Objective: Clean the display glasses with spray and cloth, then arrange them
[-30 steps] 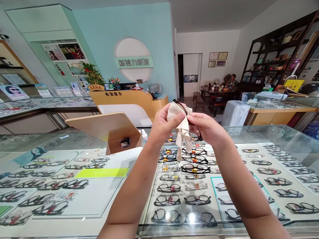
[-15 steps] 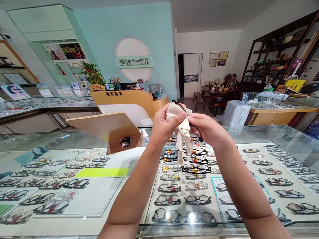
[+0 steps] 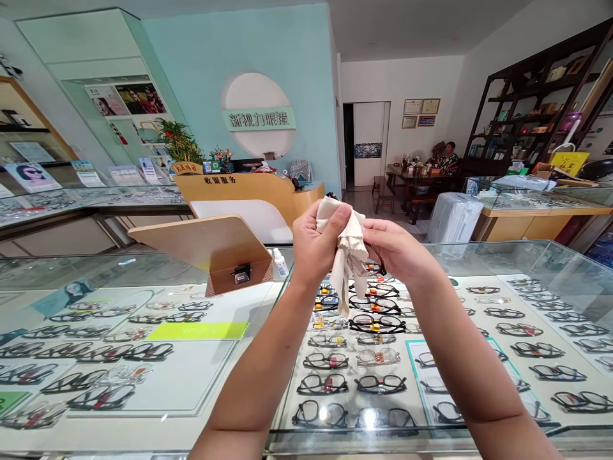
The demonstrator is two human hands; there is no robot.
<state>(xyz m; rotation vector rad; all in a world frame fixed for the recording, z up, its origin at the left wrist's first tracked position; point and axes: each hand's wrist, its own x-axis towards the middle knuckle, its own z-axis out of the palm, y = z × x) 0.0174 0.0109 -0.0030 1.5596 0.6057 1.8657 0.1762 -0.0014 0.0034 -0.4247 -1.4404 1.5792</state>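
Above the glass display case (image 3: 261, 310), I had the dark-rimmed eyeglasses (image 3: 382, 259) slanting down toward it, my left hand (image 3: 312, 241) pinching a cream cloth (image 3: 353, 231) over them, my right hand (image 3: 400, 248) holding the lower, nearer end.

11 o'clk: green sign band (image 3: 258, 119) across white disc (image 3: 256, 89) on teal wall (image 3: 191, 64), Chin. chars 新视力眼镜. Approx 10 o'clk: cash desk (image 3: 261, 188), dk chars 收银服务 on its front; wooden plaque (image 3: 188, 168) atop it, red chars, stylised, can't read for sure. Betw 2 & 3 o'clk: yellow card (image 3: 568, 164), dk chars, too blurry. 2 o'clk: framed certs (image 3: 421, 106), txt too small. Approx 8 o'clk: spray bottle (image 3: 280, 262) & blk box (image 3: 242, 274), lbls illegible
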